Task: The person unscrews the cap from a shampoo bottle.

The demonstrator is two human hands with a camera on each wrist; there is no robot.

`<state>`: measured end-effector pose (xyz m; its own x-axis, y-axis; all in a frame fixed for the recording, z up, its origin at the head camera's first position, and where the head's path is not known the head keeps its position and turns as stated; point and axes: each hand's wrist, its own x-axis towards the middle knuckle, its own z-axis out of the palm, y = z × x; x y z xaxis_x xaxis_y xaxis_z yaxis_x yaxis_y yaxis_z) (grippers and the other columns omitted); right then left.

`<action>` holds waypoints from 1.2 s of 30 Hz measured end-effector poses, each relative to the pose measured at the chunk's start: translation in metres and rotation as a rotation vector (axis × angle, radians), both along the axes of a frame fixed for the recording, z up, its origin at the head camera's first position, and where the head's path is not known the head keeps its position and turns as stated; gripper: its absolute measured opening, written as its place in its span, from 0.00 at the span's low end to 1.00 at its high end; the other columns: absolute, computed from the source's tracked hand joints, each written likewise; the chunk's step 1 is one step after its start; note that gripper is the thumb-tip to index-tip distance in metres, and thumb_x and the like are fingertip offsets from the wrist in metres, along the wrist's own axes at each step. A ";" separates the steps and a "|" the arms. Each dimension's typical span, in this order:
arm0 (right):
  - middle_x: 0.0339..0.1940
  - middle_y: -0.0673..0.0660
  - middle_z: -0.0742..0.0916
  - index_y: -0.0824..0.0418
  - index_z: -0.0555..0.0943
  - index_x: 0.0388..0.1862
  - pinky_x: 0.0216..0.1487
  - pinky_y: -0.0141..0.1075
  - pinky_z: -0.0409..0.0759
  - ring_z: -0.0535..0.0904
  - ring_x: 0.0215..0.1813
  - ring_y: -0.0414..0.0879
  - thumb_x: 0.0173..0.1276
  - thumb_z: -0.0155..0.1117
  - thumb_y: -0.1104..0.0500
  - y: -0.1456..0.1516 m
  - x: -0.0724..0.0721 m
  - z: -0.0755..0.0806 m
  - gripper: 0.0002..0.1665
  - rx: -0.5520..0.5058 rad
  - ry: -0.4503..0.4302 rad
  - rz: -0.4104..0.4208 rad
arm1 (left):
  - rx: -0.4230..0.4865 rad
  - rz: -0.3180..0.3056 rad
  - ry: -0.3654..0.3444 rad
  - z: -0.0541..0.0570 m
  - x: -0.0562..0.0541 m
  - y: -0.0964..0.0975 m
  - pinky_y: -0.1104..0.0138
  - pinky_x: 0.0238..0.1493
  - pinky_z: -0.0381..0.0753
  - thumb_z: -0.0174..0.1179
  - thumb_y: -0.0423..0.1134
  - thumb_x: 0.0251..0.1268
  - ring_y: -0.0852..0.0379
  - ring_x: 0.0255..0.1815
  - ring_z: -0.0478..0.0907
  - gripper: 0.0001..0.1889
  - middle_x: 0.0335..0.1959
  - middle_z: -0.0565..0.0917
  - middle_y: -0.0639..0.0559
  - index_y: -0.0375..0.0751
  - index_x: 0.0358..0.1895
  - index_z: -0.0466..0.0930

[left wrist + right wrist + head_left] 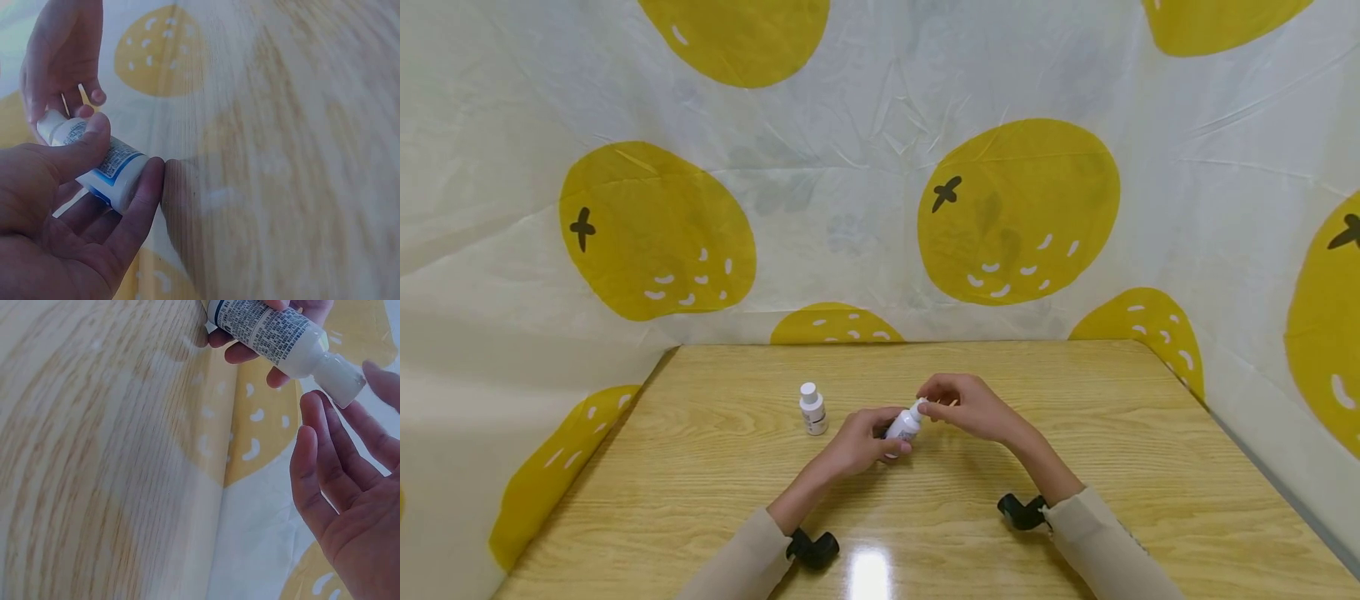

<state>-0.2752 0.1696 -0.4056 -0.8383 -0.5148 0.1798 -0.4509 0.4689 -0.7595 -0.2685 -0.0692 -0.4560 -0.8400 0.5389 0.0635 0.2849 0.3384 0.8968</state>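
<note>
My left hand [856,443] grips a small white plastic bottle [904,426] round its body, thumb on one side and fingers on the other. The bottle leans with its top to the right, and small dark print covers its label [262,328], edged with a blue band in the left wrist view. At the top sits a white cap [339,380], with the thumb and index finger of my right hand [976,408] about it. The other right fingers [306,456] extend loosely below. A second white bottle [813,411], capped, stands upright left of my left hand.
A wood-grain table [715,500] lies beneath both hands. White cloth [850,208] printed with yellow fruit hangs behind it and along both sides. Black wrist devices [812,550] are strapped at both sleeves. A light reflection [869,573] shines near the front.
</note>
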 end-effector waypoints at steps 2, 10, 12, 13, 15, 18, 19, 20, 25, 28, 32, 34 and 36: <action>0.40 0.57 0.89 0.58 0.86 0.50 0.40 0.33 0.80 0.84 0.42 0.61 0.75 0.67 0.52 0.000 0.000 0.000 0.13 -0.002 -0.003 0.004 | 0.001 0.000 -0.004 0.000 0.000 0.000 0.61 0.39 0.89 0.68 0.34 0.69 0.55 0.44 0.85 0.20 0.47 0.88 0.42 0.48 0.62 0.83; 0.44 0.58 0.89 0.61 0.84 0.54 0.39 0.33 0.82 0.85 0.41 0.61 0.74 0.68 0.56 0.000 -0.001 0.001 0.14 -0.019 -0.006 0.031 | 0.001 0.001 -0.018 0.001 0.000 0.000 0.61 0.39 0.89 0.67 0.33 0.70 0.54 0.45 0.86 0.21 0.49 0.88 0.41 0.46 0.65 0.82; 0.44 0.57 0.89 0.59 0.85 0.54 0.39 0.33 0.82 0.86 0.42 0.60 0.74 0.68 0.54 0.000 0.000 0.002 0.14 -0.015 -0.001 0.021 | 0.004 0.002 -0.021 0.001 0.000 0.000 0.61 0.39 0.89 0.67 0.33 0.70 0.55 0.45 0.86 0.21 0.49 0.88 0.41 0.46 0.65 0.82; 0.44 0.57 0.89 0.59 0.85 0.54 0.39 0.33 0.82 0.86 0.42 0.60 0.75 0.67 0.54 0.000 0.000 0.002 0.14 -0.015 -0.003 0.017 | 0.003 0.002 -0.019 0.001 0.000 0.000 0.61 0.39 0.89 0.67 0.34 0.70 0.55 0.44 0.86 0.21 0.49 0.88 0.41 0.46 0.65 0.82; 0.43 0.57 0.89 0.59 0.85 0.53 0.39 0.34 0.82 0.85 0.42 0.60 0.75 0.67 0.53 0.000 0.000 0.003 0.14 -0.012 -0.002 0.009 | 0.004 0.001 -0.017 0.001 0.000 -0.001 0.61 0.39 0.89 0.67 0.34 0.70 0.54 0.44 0.86 0.21 0.49 0.88 0.41 0.46 0.65 0.82; 0.42 0.57 0.89 0.61 0.85 0.52 0.39 0.33 0.81 0.85 0.42 0.61 0.76 0.66 0.53 -0.001 -0.001 0.002 0.14 -0.012 -0.006 0.014 | 0.007 -0.001 -0.019 0.002 0.000 -0.001 0.61 0.39 0.89 0.67 0.34 0.70 0.54 0.45 0.86 0.21 0.50 0.88 0.41 0.46 0.65 0.82; 0.42 0.57 0.89 0.62 0.85 0.52 0.39 0.33 0.81 0.85 0.42 0.61 0.76 0.66 0.54 -0.001 -0.001 0.002 0.14 -0.014 -0.009 0.017 | 0.007 -0.003 -0.019 0.002 0.000 -0.001 0.61 0.39 0.89 0.67 0.34 0.70 0.54 0.45 0.86 0.21 0.50 0.88 0.41 0.46 0.65 0.82; 0.42 0.57 0.89 0.63 0.85 0.52 0.38 0.33 0.81 0.85 0.42 0.62 0.76 0.66 0.55 -0.001 -0.002 0.002 0.14 -0.016 -0.010 0.022 | 0.008 -0.003 -0.019 0.002 0.000 -0.001 0.61 0.39 0.90 0.67 0.34 0.70 0.54 0.45 0.86 0.21 0.50 0.88 0.40 0.46 0.65 0.82; 0.45 0.60 0.89 0.66 0.84 0.56 0.38 0.33 0.82 0.85 0.42 0.64 0.75 0.66 0.59 0.000 -0.001 0.001 0.15 -0.035 -0.017 0.045 | 0.007 0.000 -0.016 0.001 0.000 -0.001 0.61 0.39 0.89 0.67 0.34 0.70 0.54 0.44 0.86 0.20 0.49 0.87 0.41 0.46 0.63 0.83; 0.47 0.60 0.89 0.63 0.84 0.57 0.39 0.34 0.83 0.86 0.42 0.62 0.75 0.67 0.57 0.000 -0.001 0.000 0.16 -0.032 -0.014 0.035 | 0.006 -0.002 -0.019 0.001 0.000 -0.001 0.61 0.40 0.90 0.67 0.34 0.70 0.54 0.44 0.85 0.19 0.48 0.88 0.41 0.46 0.63 0.83; 0.45 0.58 0.89 0.61 0.84 0.55 0.40 0.34 0.82 0.86 0.42 0.60 0.75 0.68 0.52 0.000 -0.001 0.000 0.17 -0.014 -0.008 0.005 | 0.005 -0.007 -0.021 0.001 0.000 -0.001 0.60 0.40 0.90 0.67 0.33 0.70 0.54 0.44 0.85 0.19 0.49 0.88 0.41 0.46 0.63 0.83; 0.42 0.57 0.89 0.61 0.85 0.53 0.39 0.34 0.81 0.85 0.42 0.61 0.75 0.67 0.52 0.000 -0.001 0.001 0.16 -0.010 -0.008 -0.001 | 0.002 -0.006 -0.015 0.001 -0.001 -0.001 0.60 0.40 0.89 0.67 0.34 0.70 0.55 0.44 0.85 0.19 0.49 0.88 0.40 0.45 0.63 0.83; 0.41 0.56 0.89 0.61 0.85 0.52 0.39 0.33 0.81 0.85 0.42 0.62 0.75 0.67 0.53 0.000 -0.001 0.001 0.14 -0.008 -0.005 0.001 | -0.001 -0.006 -0.007 0.001 0.000 -0.001 0.61 0.39 0.89 0.67 0.34 0.70 0.55 0.44 0.85 0.19 0.49 0.88 0.40 0.45 0.63 0.83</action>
<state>-0.2759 0.1692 -0.4049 -0.8385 -0.5144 0.1796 -0.4476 0.4624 -0.7654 -0.2690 -0.0699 -0.4551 -0.8373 0.5436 0.0576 0.2809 0.3374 0.8984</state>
